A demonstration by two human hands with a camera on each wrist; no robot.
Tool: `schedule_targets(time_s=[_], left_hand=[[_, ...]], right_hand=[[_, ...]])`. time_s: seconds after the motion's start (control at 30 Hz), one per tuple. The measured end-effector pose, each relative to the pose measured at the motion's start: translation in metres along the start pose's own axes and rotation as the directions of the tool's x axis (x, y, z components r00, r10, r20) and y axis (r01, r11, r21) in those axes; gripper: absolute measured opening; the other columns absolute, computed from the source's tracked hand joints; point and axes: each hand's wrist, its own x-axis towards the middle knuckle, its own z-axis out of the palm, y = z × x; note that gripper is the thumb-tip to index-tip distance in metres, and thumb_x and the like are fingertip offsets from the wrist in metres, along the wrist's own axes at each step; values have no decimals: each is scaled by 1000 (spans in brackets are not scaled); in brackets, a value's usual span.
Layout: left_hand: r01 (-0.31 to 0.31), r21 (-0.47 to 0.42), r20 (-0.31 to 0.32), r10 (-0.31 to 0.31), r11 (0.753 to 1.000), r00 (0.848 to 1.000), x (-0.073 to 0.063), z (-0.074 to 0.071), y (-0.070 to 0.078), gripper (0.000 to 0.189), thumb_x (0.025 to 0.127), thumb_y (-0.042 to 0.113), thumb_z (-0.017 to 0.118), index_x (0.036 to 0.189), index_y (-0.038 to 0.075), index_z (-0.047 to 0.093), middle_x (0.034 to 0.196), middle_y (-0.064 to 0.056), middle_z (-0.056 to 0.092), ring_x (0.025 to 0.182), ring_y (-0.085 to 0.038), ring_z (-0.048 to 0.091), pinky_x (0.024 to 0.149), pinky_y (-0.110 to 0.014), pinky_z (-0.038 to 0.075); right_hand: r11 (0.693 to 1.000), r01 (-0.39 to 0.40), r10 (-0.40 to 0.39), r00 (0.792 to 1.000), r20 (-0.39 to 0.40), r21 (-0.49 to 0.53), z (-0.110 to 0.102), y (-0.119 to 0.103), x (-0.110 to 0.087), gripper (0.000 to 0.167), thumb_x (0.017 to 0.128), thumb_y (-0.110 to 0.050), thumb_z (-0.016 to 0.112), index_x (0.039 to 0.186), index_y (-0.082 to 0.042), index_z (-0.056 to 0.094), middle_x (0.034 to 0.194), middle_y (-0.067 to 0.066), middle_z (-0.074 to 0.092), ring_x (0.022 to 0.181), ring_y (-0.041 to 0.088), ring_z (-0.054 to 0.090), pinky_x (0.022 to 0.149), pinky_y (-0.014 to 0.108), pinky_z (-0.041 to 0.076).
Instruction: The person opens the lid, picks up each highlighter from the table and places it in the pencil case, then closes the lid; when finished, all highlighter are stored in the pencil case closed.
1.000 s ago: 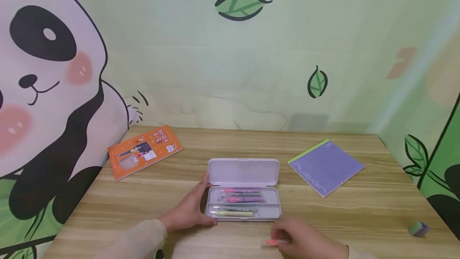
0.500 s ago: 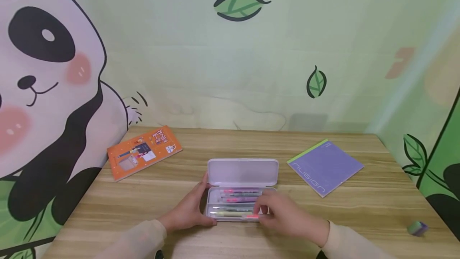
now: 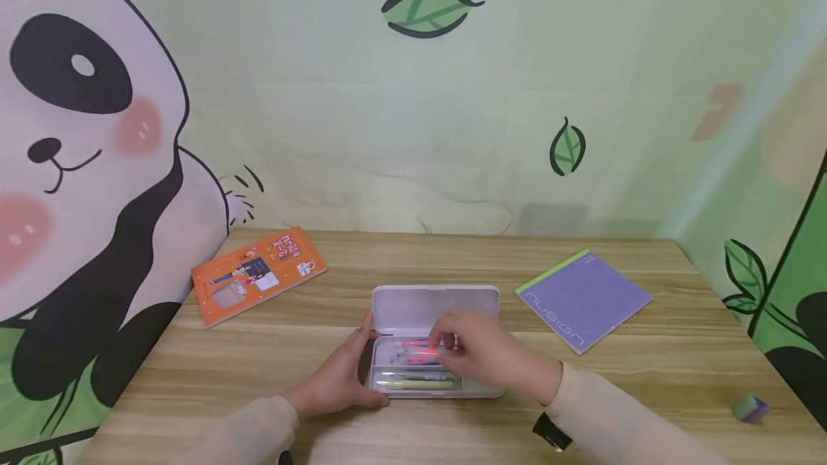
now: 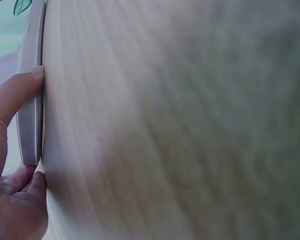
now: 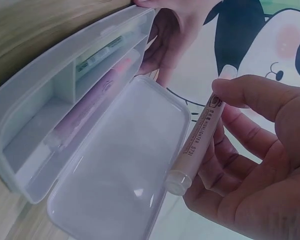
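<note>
A translucent white pencil case [image 3: 436, 395] stands on the wooden table with its lid [image 3: 403, 307] raised. Its left end is gripped by my left hand [image 3: 339, 377]; in the left wrist view the thumb [image 4: 25, 87] lies along the front wall and the other fingers bend at the end. Above the rear compartment, my right hand [image 3: 487, 350] pinches a highlighter [image 5: 197, 142] between thumb and fingers. In the right wrist view a purple highlighter [image 5: 87, 107] lies in the case. A pale yellow pen [image 3: 416, 384] lies in the front compartment. My right hand hides part of the case.
An orange book [image 3: 258, 275] lies at the back left of the table. A purple notebook [image 3: 584, 300] lies to the right of the case. Near the right edge sits a small green and purple block [image 3: 751, 410]. A panda-print cloth [image 3: 310, 92] hangs behind the table.
My right hand has carried the highlighter from the table in front of the case, up and leftward over the rear compartment. My left hand keeps its grip on the case.
</note>
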Motion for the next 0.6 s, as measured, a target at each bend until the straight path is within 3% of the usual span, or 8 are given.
schedule_targets(time_s=[0.27, 0.6], left_hand=[[-24, 15, -14, 24, 1000, 1000, 1, 0, -3, 137, 59, 27, 92, 155, 6, -3, 132, -6, 49, 127, -21, 44, 115, -50, 26], [-21, 24, -13, 21, 999, 1000, 0, 1, -4, 136, 60, 27, 92, 155, 6, -3, 134, -6, 49, 127, -20, 44, 114, -48, 28]], right_hand=[[1000, 15, -15, 1000, -13, -27, 10, -1, 15, 13, 76, -3, 72, 85, -11, 67, 71, -2, 54, 65, 7, 46, 59, 16, 39], [998, 16, -14, 999, 43, -53, 47, 1, 24, 11, 74, -4, 73, 82, -9, 68, 70, 0, 55, 66, 5, 43, 60, 15, 36]])
